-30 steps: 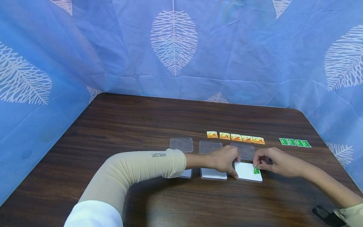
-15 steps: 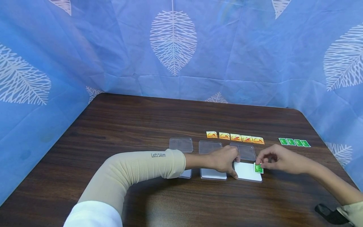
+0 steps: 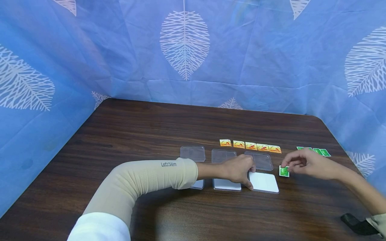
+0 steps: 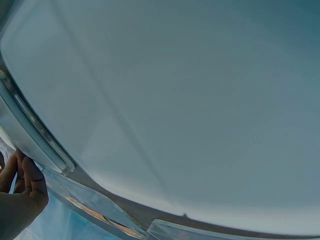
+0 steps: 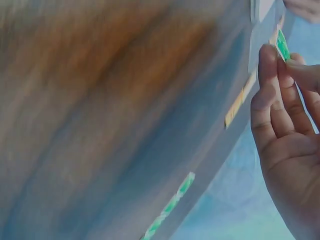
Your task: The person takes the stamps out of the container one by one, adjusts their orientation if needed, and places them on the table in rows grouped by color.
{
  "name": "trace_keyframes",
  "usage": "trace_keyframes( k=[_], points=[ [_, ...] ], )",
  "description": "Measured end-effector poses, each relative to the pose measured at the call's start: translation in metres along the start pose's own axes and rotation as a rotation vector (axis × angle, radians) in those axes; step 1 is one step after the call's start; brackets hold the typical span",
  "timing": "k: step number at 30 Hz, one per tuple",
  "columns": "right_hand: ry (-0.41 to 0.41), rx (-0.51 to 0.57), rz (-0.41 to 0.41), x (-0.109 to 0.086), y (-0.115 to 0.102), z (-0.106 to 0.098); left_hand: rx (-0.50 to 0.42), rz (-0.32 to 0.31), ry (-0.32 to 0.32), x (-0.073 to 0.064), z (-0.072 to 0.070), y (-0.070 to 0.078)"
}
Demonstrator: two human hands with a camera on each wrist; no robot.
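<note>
My right hand (image 3: 315,164) pinches a small green card with a white border (image 3: 284,171) between thumb and fingers, just right of the rightmost flat box (image 3: 263,182). In the right wrist view this green card (image 5: 283,46) shows almost edge-on at the fingertips. The box has a clear rim and a plain white top. At its left edge my left hand (image 3: 239,170) holds it, thumb on the near side and fingers toward the far side. In the left wrist view the left hand (image 4: 22,192) appears at the lower left, its fingers curled by a box edge.
Two similar boxes stand left, the middle box (image 3: 227,184) and another mostly under the left sleeve (image 3: 159,174). Clear lids (image 3: 193,154) lie behind them. Farther back runs a row of orange-yellow cards (image 3: 251,146). Green cards (image 3: 321,152) lie right, partly hidden by the right hand.
My right hand has moved right, taking the green card from over the box's right edge to beyond it. The left hand stays in place at the box.
</note>
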State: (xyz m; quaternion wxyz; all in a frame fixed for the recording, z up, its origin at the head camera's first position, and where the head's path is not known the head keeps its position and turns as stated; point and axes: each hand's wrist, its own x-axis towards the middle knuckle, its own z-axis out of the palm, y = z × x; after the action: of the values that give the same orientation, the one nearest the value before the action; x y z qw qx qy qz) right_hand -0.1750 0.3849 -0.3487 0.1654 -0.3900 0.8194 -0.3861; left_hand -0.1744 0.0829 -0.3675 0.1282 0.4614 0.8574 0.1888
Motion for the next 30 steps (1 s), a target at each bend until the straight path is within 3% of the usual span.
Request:
trace_keyframes(
  k=[5, 15, 23, 27, 30],
  points=[
    [0.049, 0.001, -0.01, -0.012, 0.006, -0.02, 0.006, -0.002, 0.002, 0.0, 0.0, 0.0],
    [0.159, 0.025, 0.137, -0.037, 0.02, -0.05, 0.003, -0.013, -0.003, 0.0, -0.001, 0.001],
    [0.311, -0.118, 0.256, -0.055, 0.026, -0.062, -0.009, -0.008, -0.007, 0.0, -0.001, 0.0],
    [0.387, -0.217, 0.371, -0.061, 0.031, -0.068, -0.003, -0.009, -0.005, 0.0, -0.001, 0.0],
    [0.397, -0.27, 0.475, -0.065, 0.034, -0.073, 0.0, -0.009, -0.004, -0.001, -0.001, 0.0]
  ],
)
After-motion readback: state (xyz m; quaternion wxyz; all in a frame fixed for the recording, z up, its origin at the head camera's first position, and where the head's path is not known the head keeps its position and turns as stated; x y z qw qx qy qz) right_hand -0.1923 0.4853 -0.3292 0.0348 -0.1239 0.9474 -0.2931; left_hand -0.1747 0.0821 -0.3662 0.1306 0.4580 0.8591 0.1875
